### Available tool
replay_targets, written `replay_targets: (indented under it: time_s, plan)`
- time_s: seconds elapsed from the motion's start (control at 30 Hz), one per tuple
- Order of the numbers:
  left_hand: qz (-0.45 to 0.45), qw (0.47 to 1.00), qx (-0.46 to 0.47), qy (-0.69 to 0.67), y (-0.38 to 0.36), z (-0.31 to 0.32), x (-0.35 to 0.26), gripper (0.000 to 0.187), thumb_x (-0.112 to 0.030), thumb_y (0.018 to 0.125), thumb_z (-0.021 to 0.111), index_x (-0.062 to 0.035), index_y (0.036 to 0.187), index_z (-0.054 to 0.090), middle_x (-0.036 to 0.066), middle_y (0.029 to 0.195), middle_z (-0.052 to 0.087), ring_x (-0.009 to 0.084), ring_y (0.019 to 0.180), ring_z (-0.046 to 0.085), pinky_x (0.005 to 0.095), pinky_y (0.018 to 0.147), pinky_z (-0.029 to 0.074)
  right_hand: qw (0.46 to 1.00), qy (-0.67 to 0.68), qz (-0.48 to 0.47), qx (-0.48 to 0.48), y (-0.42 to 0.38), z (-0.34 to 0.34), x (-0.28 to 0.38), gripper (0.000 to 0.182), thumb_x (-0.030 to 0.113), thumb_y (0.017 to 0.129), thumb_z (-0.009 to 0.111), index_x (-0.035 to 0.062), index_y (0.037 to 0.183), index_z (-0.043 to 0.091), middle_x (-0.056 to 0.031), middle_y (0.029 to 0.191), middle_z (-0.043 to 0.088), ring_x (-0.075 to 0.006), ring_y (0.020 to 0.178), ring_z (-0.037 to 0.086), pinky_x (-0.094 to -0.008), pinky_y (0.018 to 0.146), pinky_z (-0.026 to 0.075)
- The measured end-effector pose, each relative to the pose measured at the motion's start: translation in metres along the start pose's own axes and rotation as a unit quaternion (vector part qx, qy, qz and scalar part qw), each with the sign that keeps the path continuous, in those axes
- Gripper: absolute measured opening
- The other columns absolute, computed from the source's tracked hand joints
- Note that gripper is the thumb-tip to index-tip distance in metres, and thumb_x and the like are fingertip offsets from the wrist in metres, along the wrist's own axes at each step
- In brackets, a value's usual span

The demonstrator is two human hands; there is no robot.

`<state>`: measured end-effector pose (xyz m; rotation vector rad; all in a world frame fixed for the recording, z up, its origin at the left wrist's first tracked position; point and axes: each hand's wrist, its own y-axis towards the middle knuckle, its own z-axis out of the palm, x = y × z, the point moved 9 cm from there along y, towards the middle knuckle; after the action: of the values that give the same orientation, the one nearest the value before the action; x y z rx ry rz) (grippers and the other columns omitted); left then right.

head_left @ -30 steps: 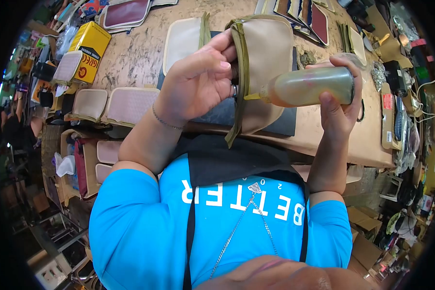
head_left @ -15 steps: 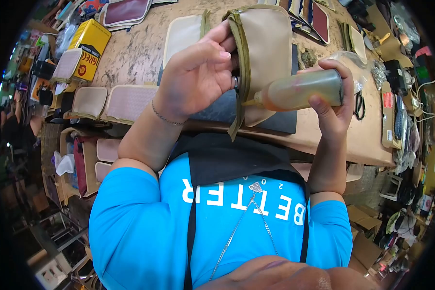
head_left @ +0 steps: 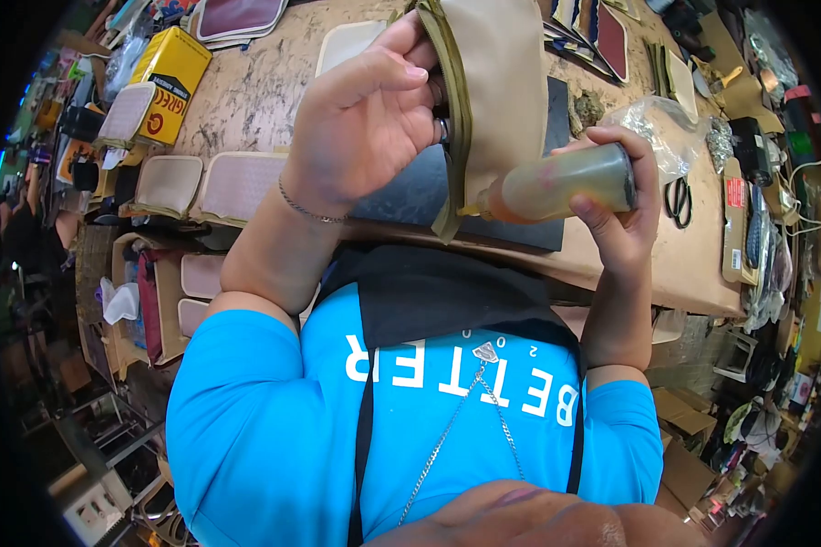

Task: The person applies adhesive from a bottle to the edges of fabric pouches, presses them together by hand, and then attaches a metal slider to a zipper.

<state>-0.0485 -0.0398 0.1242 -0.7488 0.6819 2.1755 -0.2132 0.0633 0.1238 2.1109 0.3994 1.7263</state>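
A beige fabric piece [head_left: 502,82] edged with an olive zipper [head_left: 453,100] hangs upright in my left hand [head_left: 369,128]. My left fingers are tucked behind the zipper edge, so their tips are partly hidden. A ring and a chain bracelet show on that hand and wrist. My right hand [head_left: 625,205] is wrapped around a translucent squeeze bottle [head_left: 561,185] holding an amber liquid at its nozzle end. The bottle lies tilted nearly sideways, its yellow nozzle [head_left: 470,211] right at the lower end of the zipper strip. Beneath the piece lies a dark flat slab [head_left: 410,196].
The worktable [head_left: 265,96] carries beige panels [head_left: 242,187] on the left and a yellow tin [head_left: 171,87] behind them. Black scissors [head_left: 678,202] and a clear plastic bag [head_left: 661,132] lie at right. Maroon-and-beige pieces [head_left: 608,44] are stacked at the back.
The beige piece has risen slightly toward the back in my left hand. The bottle has shifted a little down and left, its nozzle now nearer the zipper's lower end.
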Motion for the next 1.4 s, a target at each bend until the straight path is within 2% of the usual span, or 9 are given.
replay_targets:
  time_s: [0.4, 0.57, 0.67, 0.77, 0.9, 1.03, 1.13, 1.3, 1.4]
  plan:
    - [0.050, 0.997, -0.054, 0.009, 0.008, -0.002, -0.021, 0.063, -0.015, 0.085, 0.048, 0.0037, 0.142, 0.031, 0.017, 0.137, 0.048, 0.0314, 0.121, 0.052, 0.0491, 0.102, 0.042, 0.997, -0.044, 0.032, 0.060, -0.008, 0.005, -0.015, 0.056, 0.007, 0.079, 0.076, 0.0016, 0.126, 0.047, -0.0118, 0.106, 0.062, -0.0179, 0.101, 0.060, -0.0294, 0.091, 0.046]
    - [0.051, 0.998, 0.023, -0.021, 0.013, -0.019, -0.023, 0.062, -0.015, 0.087, 0.047, 0.0022, 0.143, 0.029, 0.017, 0.144, 0.039, 0.0287, 0.133, 0.039, 0.0479, 0.107, 0.037, 0.982, 0.164, 0.091, -0.008, -0.006, -0.011, -0.042, 0.064, 0.030, 0.086, 0.067, 0.0007, 0.135, 0.038, -0.0193, 0.113, 0.058, -0.0322, 0.109, 0.059, -0.0449, 0.099, 0.044]
    - [0.049, 0.993, -0.030, -0.104, 0.018, -0.034, -0.004, 0.057, -0.006, 0.085, 0.042, 0.0019, 0.141, 0.035, 0.016, 0.140, 0.046, 0.0244, 0.126, 0.049, 0.0412, 0.105, 0.040, 0.930, 0.343, 0.111, -0.065, -0.005, -0.019, -0.057, 0.064, 0.034, 0.091, 0.060, 0.0018, 0.139, 0.034, -0.0205, 0.119, 0.056, -0.0355, 0.116, 0.056, -0.0491, 0.104, 0.041]
    - [-0.044, 0.996, -0.073, -0.014, 0.020, -0.054, 0.029, 0.050, 0.001, 0.082, 0.039, 0.0041, 0.131, 0.046, 0.016, 0.129, 0.055, 0.0262, 0.121, 0.053, 0.0386, 0.106, 0.040, 0.858, 0.494, 0.102, -0.095, -0.001, -0.026, -0.063, 0.054, 0.032, 0.098, 0.050, 0.0012, 0.140, 0.036, -0.0208, 0.127, 0.054, -0.0326, 0.121, 0.053, -0.0482, 0.103, 0.042]
    - [-0.010, 0.972, -0.027, 0.235, 0.013, -0.046, 0.045, 0.041, 0.005, 0.078, 0.042, 0.0042, 0.115, 0.058, 0.014, 0.111, 0.064, 0.0260, 0.103, 0.060, 0.0364, 0.094, 0.045, 0.824, 0.532, 0.129, -0.142, 0.006, -0.039, -0.066, 0.042, 0.034, 0.101, 0.045, 0.0027, 0.127, 0.051, -0.0174, 0.125, 0.058, -0.0293, 0.117, 0.057, -0.0455, 0.094, 0.048]
    - [0.094, 0.741, 0.004, 0.665, 0.007, -0.015, 0.035, 0.016, -0.003, 0.082, 0.052, -0.0004, 0.097, 0.057, 0.021, 0.090, 0.061, 0.0352, 0.090, 0.061, 0.0399, 0.078, 0.046, 0.801, 0.559, 0.152, -0.156, 0.006, -0.042, -0.075, 0.042, 0.037, 0.100, 0.046, 0.0037, 0.124, 0.053, -0.0150, 0.123, 0.060, -0.0289, 0.114, 0.059, -0.0473, 0.093, 0.050]
    - [0.078, 0.677, -0.027, 0.731, 0.015, -0.020, 0.030, 0.020, -0.008, 0.087, 0.059, -0.0001, 0.106, 0.059, 0.019, 0.095, 0.065, 0.0357, 0.092, 0.063, 0.0390, 0.081, 0.048, 0.806, 0.543, 0.168, -0.165, 0.003, -0.041, -0.075, 0.041, 0.037, 0.100, 0.046, 0.0043, 0.123, 0.054, -0.0139, 0.122, 0.061, -0.0290, 0.112, 0.060, -0.0515, 0.095, 0.049]
    - [0.110, 0.535, -0.026, 0.837, 0.009, -0.011, 0.027, 0.011, -0.009, 0.083, 0.060, -0.0049, 0.094, 0.060, 0.011, 0.081, 0.065, 0.0315, 0.078, 0.063, 0.0418, 0.071, 0.047, 0.835, 0.456, 0.185, -0.248, -0.017, -0.089, -0.089, 0.036, 0.032, 0.099, 0.050, 0.0053, 0.123, 0.054, -0.0137, 0.121, 0.061, -0.0290, 0.113, 0.059, -0.0596, 0.093, 0.050]
    - [0.116, 0.469, -0.013, 0.875, 0.002, -0.012, 0.036, 0.009, -0.009, 0.082, 0.060, -0.0095, 0.091, 0.060, 0.006, 0.079, 0.065, 0.0266, 0.076, 0.063, 0.0392, 0.070, 0.046, 0.878, 0.344, 0.119, -0.310, -0.023, -0.126, -0.074, 0.039, 0.029, 0.098, 0.053, 0.0018, 0.126, 0.051, -0.0143, 0.118, 0.062, -0.0273, 0.103, 0.065, -0.0478, 0.091, 0.055]
